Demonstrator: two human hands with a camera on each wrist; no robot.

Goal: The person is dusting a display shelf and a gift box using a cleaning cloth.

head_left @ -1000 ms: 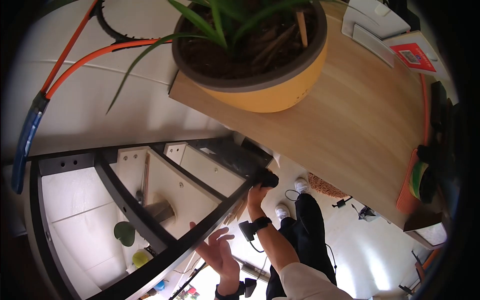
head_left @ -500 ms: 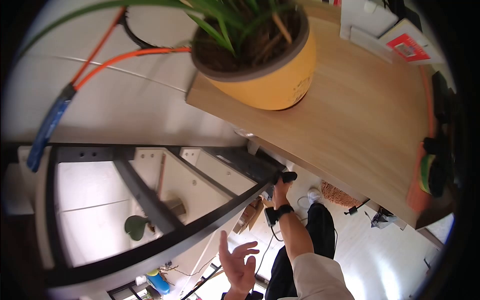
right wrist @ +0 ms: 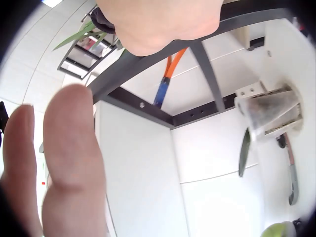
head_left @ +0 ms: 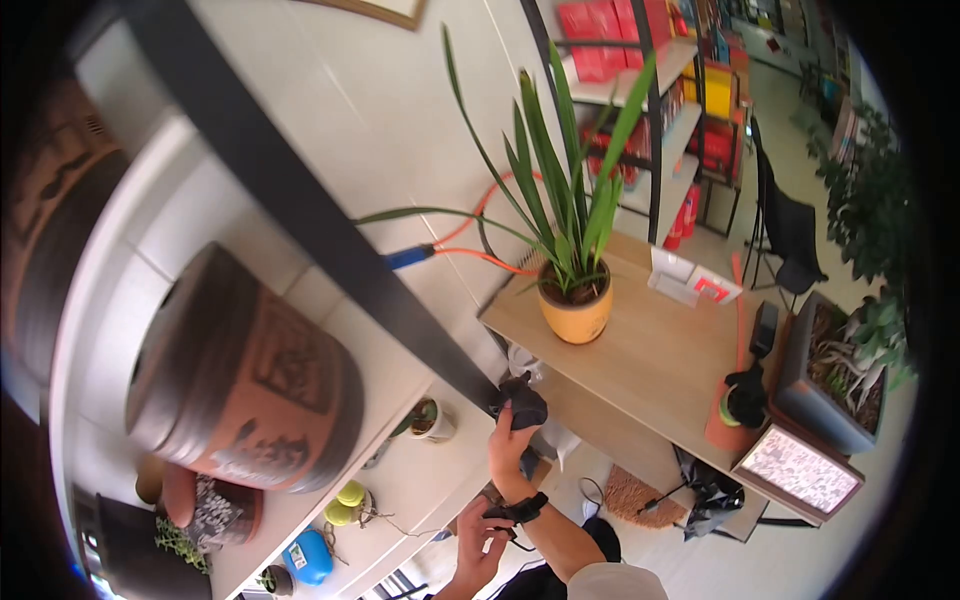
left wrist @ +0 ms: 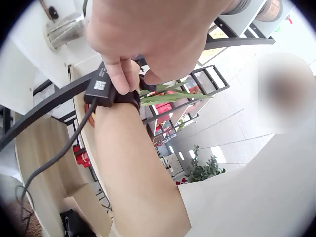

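Observation:
My right hand [head_left: 508, 455] grips a crumpled black cloth [head_left: 520, 402] against the dark metal post [head_left: 400, 310] of a shelf rack. In the right wrist view the knuckles of this hand lie along the dark bar [right wrist: 133, 66], and a bit of the cloth [right wrist: 102, 20] shows beside them. My left hand [head_left: 478, 548] is close beside the right wrist, fingers fairly straight. Its fingers [left wrist: 121, 76] overlap the black wrist camera [left wrist: 100, 88] in the left wrist view. In the right wrist view two of its fingers [right wrist: 74, 158] loom in the foreground.
A large brown pot [head_left: 245, 375] stands on the white shelf at left, with small pots and a blue container [head_left: 308, 557] below. A yellow pot [head_left: 577, 315] with a long-leaved plant stands on the wooden table [head_left: 640, 370]. A badminton racket [head_left: 408, 258] leans behind the post.
The head view has swung upward, bringing in the brown pot and the room behind. My left hand has moved from below the rack's edge to the right wrist. The right hand keeps holding the cloth.

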